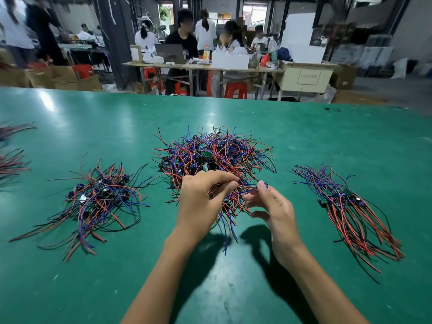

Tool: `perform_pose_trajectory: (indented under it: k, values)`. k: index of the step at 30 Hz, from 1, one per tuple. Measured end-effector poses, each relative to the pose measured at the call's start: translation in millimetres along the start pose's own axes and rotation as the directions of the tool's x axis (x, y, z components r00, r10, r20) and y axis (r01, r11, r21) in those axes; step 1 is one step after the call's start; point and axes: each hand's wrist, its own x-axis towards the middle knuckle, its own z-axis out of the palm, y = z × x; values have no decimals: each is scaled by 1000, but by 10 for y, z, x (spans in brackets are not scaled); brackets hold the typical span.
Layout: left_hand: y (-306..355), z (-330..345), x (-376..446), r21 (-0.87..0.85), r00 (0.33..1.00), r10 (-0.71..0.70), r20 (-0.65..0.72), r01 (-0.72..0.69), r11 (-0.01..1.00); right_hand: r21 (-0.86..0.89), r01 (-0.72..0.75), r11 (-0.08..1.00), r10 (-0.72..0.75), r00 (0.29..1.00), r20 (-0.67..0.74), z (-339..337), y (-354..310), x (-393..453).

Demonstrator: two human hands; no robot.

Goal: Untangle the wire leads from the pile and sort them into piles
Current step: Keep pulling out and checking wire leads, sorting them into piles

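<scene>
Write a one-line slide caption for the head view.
Both hands pick wire leads from the central tangled pile on a green table, with sorted piles left and right.

Both hands (233,202) pinching wire leads (231,197), central tangled pile (210,153), green table (233,288)

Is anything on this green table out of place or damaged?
Nothing stands out. The middle pile is tangled as expected, the right pile lies combed, and the left pile is looser. No damage is visible.
</scene>
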Motion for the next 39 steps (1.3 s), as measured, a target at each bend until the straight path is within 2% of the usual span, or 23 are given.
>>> perform_pose_trajectory:
  k: [2,5,7,9,10,12,14,16,18,19,20,21,22,24,26,27,28,30,32,34,35,37,39]
  values:
    - [25,1,2,-77,992,-103,66,108,991,31,-72,997,72,997,-2,0,-28,14]
    - [77,-23,6,-198,906,-279,317,351,915,16,-71,997,72,997,-25,8,-55,11]
    - [101,-15,-6,-180,879,-270,393,361,915,-3,-4,1000,4,1000,-18,12,-70,1]
    - [133,-25,9,-199,878,-245,411,349,916,-16,88,996,-88,996,9,7,-88,-1]
    - [144,-49,23,-258,869,-250,427,382,887,-23,128,991,-128,992,21,1,-95,0]
    - [158,-130,41,-415,822,-248,512,490,766,-62,205,977,-202,977,63,-4,-116,-13]
    - [169,-192,39,-496,793,-223,567,545,676,-84,260,962,-247,959,140,11,-129,-31]
    - [144,-228,58,-530,831,-287,477,532,661,-103,253,962,-230,954,194,26,-111,-47]
    - [34,-316,118,-507,884,-404,236,467,724,-194,225,955,-187,963,195,15,-64,-46]
    - [-69,-401,144,-409,905,-422,58,407,817,-247,213,945,-169,968,187,1,-30,-41]
    - [-198,-498,160,-215,912,-388,-135,355,910,-296,205,933,-156,971,179,-14,12,-29]
    - [-344,-590,156,9,900,-316,-302,334,943,-341,200,918,-149,974,171,-35,53,-17]
    - [-494,-675,123,186,861,-262,-436,371,910,-383,195,903,-143,977,159,-58,96,-2]
    - [-763,-767,12,322,746,-342,-572,588,742,-456,169,874,-117,983,140,-99,184,30]
    - [-955,-756,-139,410,650,-527,-547,757,509,-530,125,838,-63,989,135,-130,261,57]
    - [-1012,-738,-191,442,618,-588,-522,786,434,-565,111,818,-43,990,132,-141,290,69]
    - [-1035,-724,-214,460,599,-618,-509,796,393,-589,108,801,-42,991,125,-152,309,78]
    - [-1019,-720,-189,457,584,-617,-528,807,373,-630,130,765,-82,991,105,-159,320,72]
    - [-918,-697,-139,437,615,-541,-574,789,433,-765,165,622,-139,985,99,-177,329,56]
    - [-776,-634,-99,432,710,-411,-572,687,584,-884,154,441,-138,985,103,-171,345,33]
    - [-695,-582,-80,428,771,-356,-528,604,672,-902,138,409,-134,987,91,-161,348,29]
    - [-510,-439,-38,367,889,-287,-355,416,832,-909,119,400,-157,986,61,-140,347,39]
    - [-335,-239,-41,271,975,-197,-104,219,937,-920,117,375,-189,981,47,-140,348,55]
